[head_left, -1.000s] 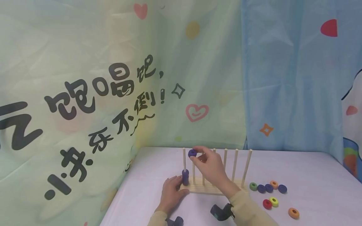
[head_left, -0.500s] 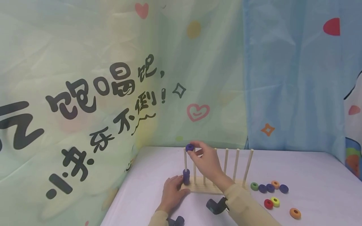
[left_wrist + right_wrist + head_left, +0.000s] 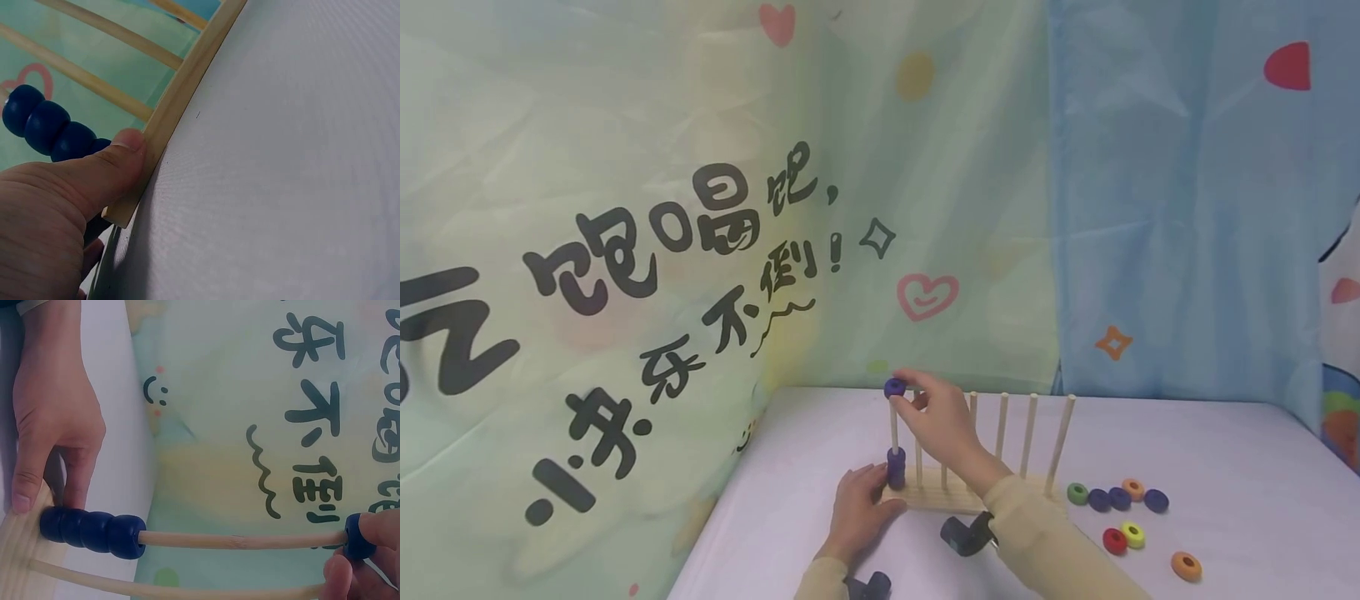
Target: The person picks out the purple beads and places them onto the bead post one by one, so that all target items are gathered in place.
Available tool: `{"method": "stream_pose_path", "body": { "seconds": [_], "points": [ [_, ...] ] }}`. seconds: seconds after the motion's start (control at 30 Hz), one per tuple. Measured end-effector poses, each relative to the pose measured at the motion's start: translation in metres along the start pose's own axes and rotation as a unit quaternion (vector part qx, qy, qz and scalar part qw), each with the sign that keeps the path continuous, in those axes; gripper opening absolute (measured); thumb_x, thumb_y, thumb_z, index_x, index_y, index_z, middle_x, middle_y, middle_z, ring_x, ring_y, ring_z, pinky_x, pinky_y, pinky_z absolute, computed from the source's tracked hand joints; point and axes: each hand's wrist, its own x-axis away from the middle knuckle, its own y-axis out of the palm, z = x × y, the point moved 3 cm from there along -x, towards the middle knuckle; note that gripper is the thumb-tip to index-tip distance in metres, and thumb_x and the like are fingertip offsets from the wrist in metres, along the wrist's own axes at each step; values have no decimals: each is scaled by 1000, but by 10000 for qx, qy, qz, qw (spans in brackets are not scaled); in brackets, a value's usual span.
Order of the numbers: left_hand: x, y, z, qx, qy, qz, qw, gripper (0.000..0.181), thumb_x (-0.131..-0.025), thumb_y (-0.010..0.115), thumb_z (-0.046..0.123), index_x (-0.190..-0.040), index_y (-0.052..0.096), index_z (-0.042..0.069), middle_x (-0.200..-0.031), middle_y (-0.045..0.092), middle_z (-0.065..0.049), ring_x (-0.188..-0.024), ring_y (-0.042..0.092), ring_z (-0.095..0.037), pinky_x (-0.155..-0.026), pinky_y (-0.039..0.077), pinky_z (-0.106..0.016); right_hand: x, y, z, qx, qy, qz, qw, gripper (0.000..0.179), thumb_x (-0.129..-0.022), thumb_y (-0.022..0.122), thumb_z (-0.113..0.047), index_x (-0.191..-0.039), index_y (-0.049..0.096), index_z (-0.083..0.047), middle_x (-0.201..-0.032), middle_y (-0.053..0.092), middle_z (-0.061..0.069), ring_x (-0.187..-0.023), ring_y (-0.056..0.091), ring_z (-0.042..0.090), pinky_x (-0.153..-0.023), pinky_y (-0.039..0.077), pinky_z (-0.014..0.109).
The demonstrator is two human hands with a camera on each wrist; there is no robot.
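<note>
A wooden peg rack (image 3: 946,493) with a row of upright pegs stands on the table. My left hand (image 3: 859,510) grips the left end of its base, thumb on the front edge and fingers behind, as the right wrist view also shows. A stack of dark blue beads (image 3: 94,532) sits low on the leftmost peg (image 3: 244,540). Between thumb and fingers, my right hand (image 3: 942,425) pinches one dark blue bead (image 3: 894,387) at the top of that peg. The bead meets the peg's tip; how far it is threaded I cannot tell.
Right of the rack, loose beads lie on the white tabletop (image 3: 1000,575): green (image 3: 1077,493), several dark blue (image 3: 1120,498), red (image 3: 1115,541), yellow (image 3: 1133,534) and two orange, one nearer the front (image 3: 1186,566). A printed curtain (image 3: 925,208) hangs behind.
My right hand has carried the dark blue bead left and slightly up, from near the second peg to the leftmost peg's top. The left hand keeps its hold on the base.
</note>
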Motion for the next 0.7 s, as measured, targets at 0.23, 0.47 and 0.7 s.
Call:
{"method": "stream_pose_path", "body": {
  "seconds": [0.23, 0.47, 0.7],
  "points": [
    [0, 2, -2, -33, 46, 63, 10000, 57, -79, 77, 41, -127, 65, 12, -127, 66, -4, -126, 53, -29, -114, 27, -58, -1, 2, -1, 99, 99, -94, 9999, 32, -87, 73, -16, -119, 69, -13, -109, 73, 2, -65, 59, 8, -52, 45, 22],
    [1, -1, 3, -8, 1, 45, 10000, 57, -79, 77, 40, -127, 64, 11, -127, 66, -5, -125, 53, -30, -113, 27, -59, -4, 5, 2, 133, 239, -99, 9996, 32, -85, 76, -17, -116, 69, -14, -105, 73, 0, -57, 51, 9, -48, 40, 22],
    [0, 0, 2, -24, -69, -30, 10000, 58, -80, 77, 40, -128, 63, 11, -128, 66, -5, -126, 52, -30, -114, 26, -58, -3, 9, 5, 369, 299, -122, 9988, 35, -83, 77, -19, -116, 69, -12, -98, 72, -2, -59, 48, 9, -53, 42, 22]
  ]
}}
